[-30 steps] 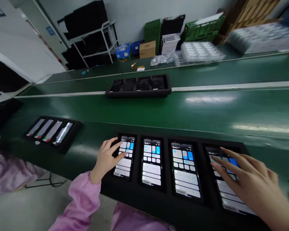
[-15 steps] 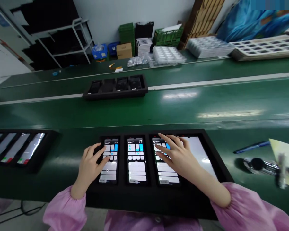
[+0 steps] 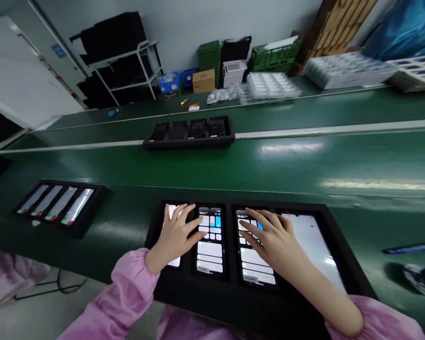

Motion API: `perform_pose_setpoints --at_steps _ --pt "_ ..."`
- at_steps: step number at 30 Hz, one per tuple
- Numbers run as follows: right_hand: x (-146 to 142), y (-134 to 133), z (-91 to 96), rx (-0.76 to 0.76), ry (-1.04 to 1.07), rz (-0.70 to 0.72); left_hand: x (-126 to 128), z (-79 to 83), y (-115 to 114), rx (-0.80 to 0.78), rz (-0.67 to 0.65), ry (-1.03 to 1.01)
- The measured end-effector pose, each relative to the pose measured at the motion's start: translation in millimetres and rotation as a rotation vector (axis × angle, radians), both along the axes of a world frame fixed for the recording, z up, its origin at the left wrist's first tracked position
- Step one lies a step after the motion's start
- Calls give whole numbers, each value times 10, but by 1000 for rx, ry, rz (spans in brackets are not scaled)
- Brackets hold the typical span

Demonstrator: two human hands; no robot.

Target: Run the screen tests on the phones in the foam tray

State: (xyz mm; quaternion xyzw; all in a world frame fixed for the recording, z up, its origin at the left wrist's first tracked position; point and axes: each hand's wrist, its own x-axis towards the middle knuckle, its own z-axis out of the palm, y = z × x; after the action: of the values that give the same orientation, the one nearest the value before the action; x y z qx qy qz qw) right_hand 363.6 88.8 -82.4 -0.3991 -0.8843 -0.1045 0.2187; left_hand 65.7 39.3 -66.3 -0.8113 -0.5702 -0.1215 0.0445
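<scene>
Four lit phones (image 3: 210,245) in black tray (image 3: 233,302); left hand (image 3: 175,234), right hand (image 3: 274,238) spread flat, touching screens.

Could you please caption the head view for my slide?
Left hand and right hand tap phones in a black tray.

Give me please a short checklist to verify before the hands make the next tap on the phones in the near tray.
1. All four phones sit in the near tray: ok.
2. Left hand is over the first phone, fingers toward the second phone: ok.
3. Right hand rests on the third phone: ok.
4. Fourth phone shows a plain white screen: ok.
5. Which button each fingertip touches: cannot tell.
</scene>
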Motion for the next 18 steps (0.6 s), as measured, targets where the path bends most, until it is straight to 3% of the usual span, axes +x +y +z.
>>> perform_pose_setpoints --at_steps 3,6,12,15,18 --pt "4 -18 67 7 12 -7 -41 -30 11 -9 2 3" --pt "122 -105 248 54 82 -35 -70 -38 -3 -10 2 -2" --pt "698 -348 558 37 251 -210 -28 -82 4 -20 -9 -52" --pt "1056 -342 451 -85 287 -328 -28 -73 46 -44 13 -89" --pt "1440 -380 163 -214 298 -421 -267 -8 -31 -51 110 -120"
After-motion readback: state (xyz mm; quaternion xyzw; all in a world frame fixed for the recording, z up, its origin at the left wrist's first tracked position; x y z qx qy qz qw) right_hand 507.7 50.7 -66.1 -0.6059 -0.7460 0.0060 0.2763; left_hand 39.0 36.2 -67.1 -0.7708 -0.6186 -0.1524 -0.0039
